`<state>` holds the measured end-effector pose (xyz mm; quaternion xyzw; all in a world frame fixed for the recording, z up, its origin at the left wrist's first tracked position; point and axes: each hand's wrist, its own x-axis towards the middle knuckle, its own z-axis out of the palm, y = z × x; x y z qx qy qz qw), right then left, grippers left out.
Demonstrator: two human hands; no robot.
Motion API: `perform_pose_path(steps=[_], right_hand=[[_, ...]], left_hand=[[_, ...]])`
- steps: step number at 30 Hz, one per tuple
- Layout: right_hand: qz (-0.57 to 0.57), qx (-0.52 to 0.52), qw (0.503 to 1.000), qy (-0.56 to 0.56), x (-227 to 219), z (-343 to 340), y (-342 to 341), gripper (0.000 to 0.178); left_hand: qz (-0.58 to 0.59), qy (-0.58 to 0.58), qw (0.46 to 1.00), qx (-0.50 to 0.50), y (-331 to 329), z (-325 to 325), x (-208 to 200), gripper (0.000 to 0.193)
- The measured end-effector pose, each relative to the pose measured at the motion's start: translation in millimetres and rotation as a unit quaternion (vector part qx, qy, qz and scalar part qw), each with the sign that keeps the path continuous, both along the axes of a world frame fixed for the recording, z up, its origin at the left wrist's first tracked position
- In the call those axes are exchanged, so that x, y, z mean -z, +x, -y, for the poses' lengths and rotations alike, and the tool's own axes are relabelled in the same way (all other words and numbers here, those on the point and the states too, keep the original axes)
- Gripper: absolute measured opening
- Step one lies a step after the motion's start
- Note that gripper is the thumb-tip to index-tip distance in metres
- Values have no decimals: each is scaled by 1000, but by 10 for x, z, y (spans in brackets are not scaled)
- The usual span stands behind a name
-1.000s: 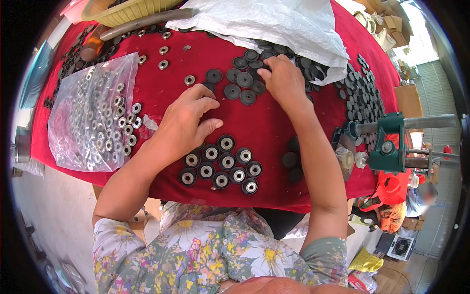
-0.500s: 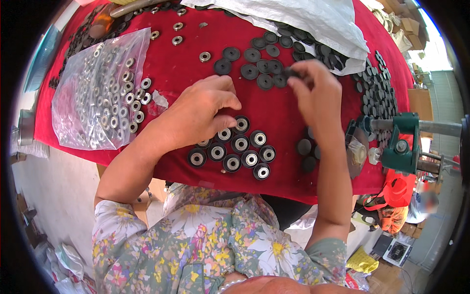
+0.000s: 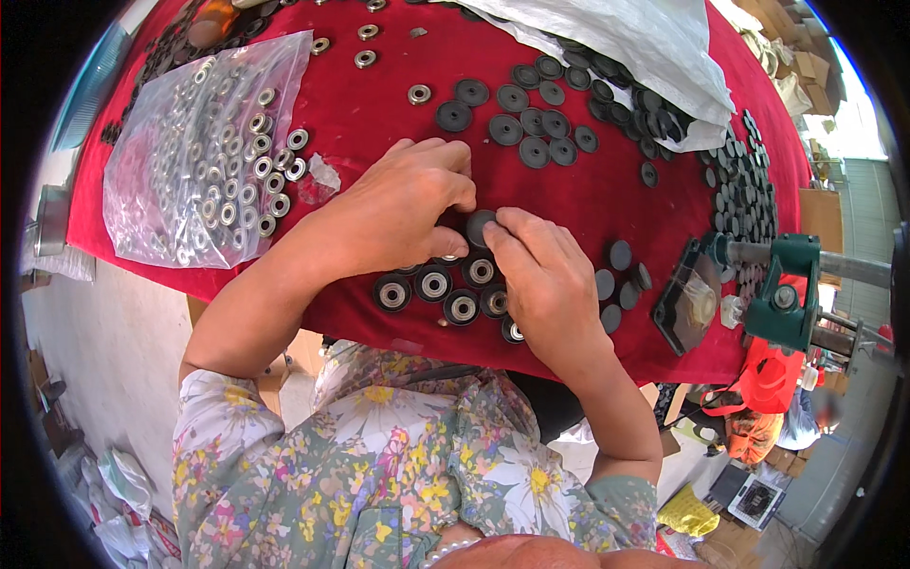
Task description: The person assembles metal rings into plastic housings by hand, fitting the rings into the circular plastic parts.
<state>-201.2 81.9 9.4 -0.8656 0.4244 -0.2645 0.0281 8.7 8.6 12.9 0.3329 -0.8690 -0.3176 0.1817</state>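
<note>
Black round cap (image 3: 482,228) is pinched in the fingers of my right hand (image 3: 550,270), beside my left fingertips. My left hand (image 3: 408,204) hovers low over the cloth with its fingers curled under. Whatever lies in that palm is hidden, and a gap shows between thumb and forefinger. Just below both hands sits a cluster of black caps with metal bearings (image 3: 434,283) set in them. My right hand covers part of this group. Loose black caps (image 3: 534,152) lie farther back, and a few more caps (image 3: 620,254) rest right of my right hand.
A clear plastic bag (image 3: 171,180) of bearings lies at left, with loose bearings (image 3: 279,205) spilling from its side. A green metal clamp-like fixture (image 3: 794,292) stands at right. White sacking (image 3: 654,57) and many caps (image 3: 744,190) fill the far right of the red cloth (image 3: 379,85).
My right hand has come back from the far caps, moving left and nearer, and brought a black cap to my left fingertips. My left hand stays almost in place.
</note>
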Motion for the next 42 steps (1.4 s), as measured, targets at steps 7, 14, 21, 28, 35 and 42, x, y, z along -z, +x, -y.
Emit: perform_pose_path(steps=[7, 14, 21, 28, 35, 42], right_hand=[[0, 8, 1000, 12, -5, -7, -14, 28], [-37, 87, 990, 108, -87, 69, 27, 28], [100, 69, 968, 220, -52, 126, -11, 33], [269, 92, 935, 210, -116, 135, -62, 30], [366, 79, 909, 182, -77, 75, -74, 29], [379, 47, 915, 134, -118, 7, -26, 26]], left_hand=[[-5, -4, 1000, -1, 8, 5, 25, 35], [-10, 4, 1000, 8, 49, 23, 23, 38], [-49, -14, 999, 13, -2, 13, 46, 38], [-163, 0, 987, 7, -66, 14, 47, 32], [-248, -22, 968, 20, -164, -56, -14, 30], [-296, -42, 953, 45, -155, -51, -2, 28]])
